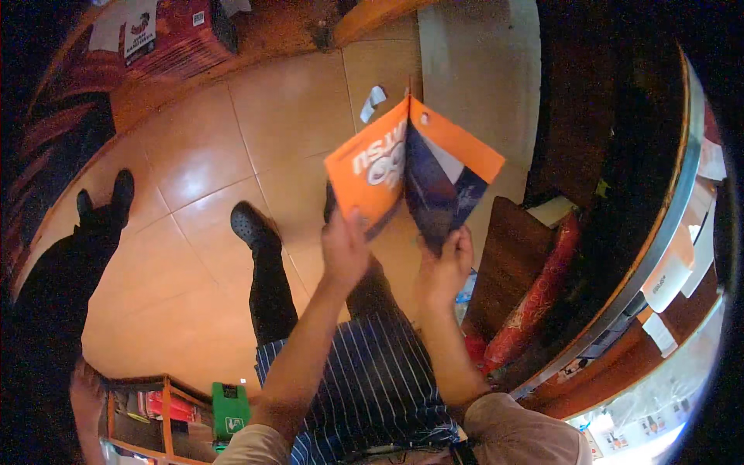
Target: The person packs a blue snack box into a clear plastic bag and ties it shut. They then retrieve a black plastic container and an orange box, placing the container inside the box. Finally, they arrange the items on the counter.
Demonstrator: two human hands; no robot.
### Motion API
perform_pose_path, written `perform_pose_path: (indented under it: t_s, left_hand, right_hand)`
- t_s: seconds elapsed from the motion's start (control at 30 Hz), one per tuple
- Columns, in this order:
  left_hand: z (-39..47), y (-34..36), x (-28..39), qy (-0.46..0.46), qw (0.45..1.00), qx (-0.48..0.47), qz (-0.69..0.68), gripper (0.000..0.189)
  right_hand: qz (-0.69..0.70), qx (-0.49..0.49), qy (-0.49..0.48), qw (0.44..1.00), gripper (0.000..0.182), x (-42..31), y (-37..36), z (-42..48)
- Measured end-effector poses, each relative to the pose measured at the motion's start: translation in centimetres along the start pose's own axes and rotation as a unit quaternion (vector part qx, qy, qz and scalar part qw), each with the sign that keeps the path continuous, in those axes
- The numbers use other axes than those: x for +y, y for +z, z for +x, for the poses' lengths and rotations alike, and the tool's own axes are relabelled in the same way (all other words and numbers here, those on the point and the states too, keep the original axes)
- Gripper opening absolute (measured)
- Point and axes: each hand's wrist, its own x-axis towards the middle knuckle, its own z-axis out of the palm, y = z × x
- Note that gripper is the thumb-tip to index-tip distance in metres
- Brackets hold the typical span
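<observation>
A folded piece of printed card [372, 157], orange with white lettering on one panel and dark blue with orange and white on the other, is held up in front of me. Its panels spread apart in a V from a fold at the far end. My left hand [346, 247] grips the near corner of the left panel. On the other side, my right hand [446, 261] pinches the near, dark blue end of the right panel. The card hangs in the air over the tiled floor, and part of its inner face is in shadow.
A person in dark clothes [49, 290] stands at my left. Stacked red flat cartons [174, 46] occupy the far left. White paper [372, 103] lies on the floor [203, 232]. A metal-edged counter [668, 215] curves along my right, beside a red roll [532, 302]. Behind-left is a green box [229, 412].
</observation>
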Motion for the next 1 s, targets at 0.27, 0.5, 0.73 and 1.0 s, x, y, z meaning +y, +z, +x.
perform_pose_path:
  t_s: [0.27,0.5,0.73,1.0]
  left_hand:
    - [-2.3,-11.1,-13.2,-0.157,0.958,0.172,-0.169,0.029]
    - [-9.5,-13.3,-10.3,-0.262,0.888,0.161,-0.342,0.037]
    - [-8.0,-14.0,-7.7,-0.142,0.958,0.165,-0.188,0.035]
    - [-7.7,-13.0,-6.6,-0.181,0.934,0.187,-0.244,0.033]
  right_hand:
    - [-0.009,0.069,0.003,0.998,0.029,-5.2,-4.6,5.3]
    - [0.143,-0.075,0.087,0.983,0.030,-4.8,-4.0,4.1]
    - [-0.004,0.030,-0.026,0.999,0.040,-3.2,-7.9,3.2]
    - [-0.341,0.168,-0.534,0.755,0.028,-12.7,5.2,10.9]
